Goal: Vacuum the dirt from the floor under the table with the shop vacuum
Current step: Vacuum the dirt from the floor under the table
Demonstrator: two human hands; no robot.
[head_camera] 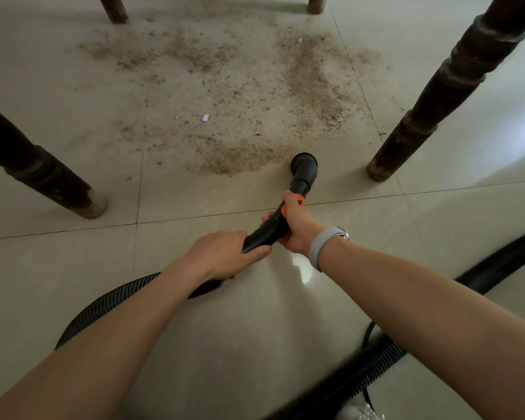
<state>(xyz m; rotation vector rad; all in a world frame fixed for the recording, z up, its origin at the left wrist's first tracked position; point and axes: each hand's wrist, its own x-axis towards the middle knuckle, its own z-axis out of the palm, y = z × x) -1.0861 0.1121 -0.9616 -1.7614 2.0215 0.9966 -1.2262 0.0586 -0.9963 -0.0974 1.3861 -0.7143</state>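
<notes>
Head view, hands point(225, 253) gripping vacuum nozzle point(303, 168)

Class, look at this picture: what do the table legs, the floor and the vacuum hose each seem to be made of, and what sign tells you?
Table legs: probably dark turned wood, judging by the carved rings and worn, dusty feet.
Floor: likely glazed ceramic tile; pale squares, thin grout lines, a glossy glare.
Vacuum hose: seemingly black ribbed plastic, matte and flexible, curving across the floor.
</notes>
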